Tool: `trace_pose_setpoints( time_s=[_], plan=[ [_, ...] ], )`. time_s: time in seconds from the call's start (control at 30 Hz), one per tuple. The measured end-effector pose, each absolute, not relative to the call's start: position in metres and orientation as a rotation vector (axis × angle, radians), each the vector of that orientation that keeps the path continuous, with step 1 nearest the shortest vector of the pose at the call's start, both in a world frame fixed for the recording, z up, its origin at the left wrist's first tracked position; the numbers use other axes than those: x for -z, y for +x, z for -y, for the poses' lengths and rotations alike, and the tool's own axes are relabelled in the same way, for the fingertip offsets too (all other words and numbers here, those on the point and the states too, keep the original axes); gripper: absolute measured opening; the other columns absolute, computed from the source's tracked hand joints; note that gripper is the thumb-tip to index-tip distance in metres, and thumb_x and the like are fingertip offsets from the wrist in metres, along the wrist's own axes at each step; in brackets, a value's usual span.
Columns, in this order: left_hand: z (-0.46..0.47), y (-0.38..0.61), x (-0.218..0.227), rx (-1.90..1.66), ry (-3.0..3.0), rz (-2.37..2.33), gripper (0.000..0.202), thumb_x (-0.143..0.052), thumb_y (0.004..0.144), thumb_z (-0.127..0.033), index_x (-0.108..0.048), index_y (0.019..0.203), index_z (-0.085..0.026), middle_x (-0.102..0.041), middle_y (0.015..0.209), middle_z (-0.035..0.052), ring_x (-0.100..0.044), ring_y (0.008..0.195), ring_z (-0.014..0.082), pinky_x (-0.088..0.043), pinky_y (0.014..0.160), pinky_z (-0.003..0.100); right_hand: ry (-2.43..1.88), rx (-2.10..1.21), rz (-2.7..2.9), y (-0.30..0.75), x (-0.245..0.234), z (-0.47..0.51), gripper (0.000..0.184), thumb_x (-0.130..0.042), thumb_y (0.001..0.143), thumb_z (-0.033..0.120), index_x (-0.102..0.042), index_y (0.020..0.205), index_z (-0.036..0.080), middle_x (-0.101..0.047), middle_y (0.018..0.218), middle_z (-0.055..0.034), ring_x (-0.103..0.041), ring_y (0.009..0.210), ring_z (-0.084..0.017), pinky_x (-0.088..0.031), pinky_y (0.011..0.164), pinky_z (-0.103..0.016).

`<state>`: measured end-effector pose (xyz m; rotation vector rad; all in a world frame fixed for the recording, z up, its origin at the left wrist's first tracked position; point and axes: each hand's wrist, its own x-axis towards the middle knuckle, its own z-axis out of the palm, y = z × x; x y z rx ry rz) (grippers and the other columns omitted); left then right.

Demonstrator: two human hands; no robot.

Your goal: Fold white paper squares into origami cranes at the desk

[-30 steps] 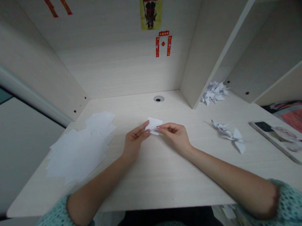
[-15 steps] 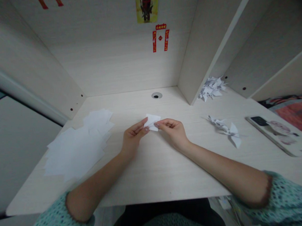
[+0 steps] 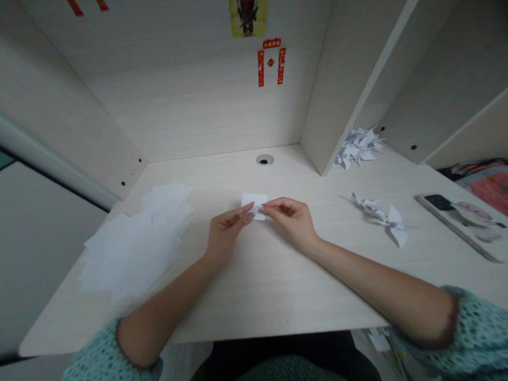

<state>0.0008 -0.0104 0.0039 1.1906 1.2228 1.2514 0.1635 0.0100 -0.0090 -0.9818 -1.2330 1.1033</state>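
Note:
A small folded piece of white paper is held just above the desk, near its middle. My left hand pinches its left and lower side between thumb and fingers. From the other side, my right hand grips the paper's right edge with thumb and forefinger. The fingertips cover part of the paper, so its exact folds are hard to make out. To the left lies a spread of flat white paper sheets. A few folded paper pieces lie to the right of my right hand.
A heap of folded paper sits by the upright divider. At the right lies a phone in a patterned case. The desk has a round cable hole at the back, and red stickers are on the back panel.
The paper has turned slightly between my fingers, its top edge now more level. My left fingers have shifted a little to the right over it. The view has moved slightly.

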Motion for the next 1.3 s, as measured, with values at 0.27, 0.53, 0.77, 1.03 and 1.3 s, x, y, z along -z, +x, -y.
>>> trace_pose_setpoints(
  time_s=[0.27, 0.53, 0.77, 1.03, 1.3],
  plan=[
    [0.0144, 0.0024, -0.0049, -1.274, 1.226, -1.256, 0.038, -0.074, 0.069, -0.035, -0.070, 0.104, -0.023, -0.074, 0.093, 0.0027, -0.066, 0.082, 0.0168, -0.049, 0.082, 0.030, -0.980, -1.255, 1.126, 0.1606, 0.0052, -0.0076, 0.018, -0.076, 0.065, 0.036, -0.072, 0.070, 0.019, -0.072, 0.071, -0.0031, -0.062, 0.062, -0.014, -0.047, 0.064, -0.028],
    [0.0138, 0.0036, -0.0018, -1.299, 1.206, -1.237, 0.037, -0.074, 0.068, -0.034, -0.070, 0.104, -0.023, -0.075, 0.087, 0.0008, -0.064, 0.074, 0.0132, -0.049, 0.076, 0.027, -0.963, -1.339, 1.044, 0.1590, 0.0058, -0.0079, 0.019, -0.078, 0.061, 0.036, -0.071, 0.066, 0.019, -0.071, 0.067, -0.0020, -0.060, 0.058, -0.012, -0.045, 0.061, -0.026],
    [0.0146, 0.0053, -0.0040, -1.286, 1.162, -1.223, 0.036, -0.075, 0.067, -0.034, -0.071, 0.102, -0.023, -0.075, 0.085, 0.0007, -0.064, 0.073, 0.0131, -0.049, 0.077, 0.027, -0.969, -1.302, 1.060, 0.1586, 0.0073, -0.0080, 0.020, -0.078, 0.062, 0.036, -0.069, 0.065, 0.018, -0.068, 0.062, -0.0014, -0.056, 0.053, -0.011, -0.041, 0.055, -0.025],
    [0.0145, 0.0060, -0.0051, -1.272, 1.145, -1.200, 0.036, -0.075, 0.067, -0.033, -0.072, 0.101, -0.022, -0.075, 0.084, 0.0015, -0.065, 0.074, 0.0128, -0.050, 0.077, 0.026, -0.956, -1.304, 1.061, 0.1580, 0.0096, -0.0079, 0.020, -0.077, 0.063, 0.036, -0.069, 0.067, 0.018, -0.067, 0.063, -0.0008, -0.055, 0.054, -0.010, -0.040, 0.056, -0.025],
    [0.0127, 0.0046, -0.0029, -1.278, 1.143, -1.205, 0.036, -0.076, 0.066, -0.035, -0.072, 0.099, -0.021, -0.075, 0.085, 0.0021, -0.064, 0.070, 0.0117, -0.051, 0.073, 0.025, -0.915, -1.292, 1.039, 0.1570, 0.0079, -0.0052, 0.025, -0.078, 0.062, 0.034, -0.061, 0.073, 0.019, -0.065, 0.059, 0.0023, -0.056, 0.053, -0.011, -0.041, 0.056, -0.025]
  ],
)
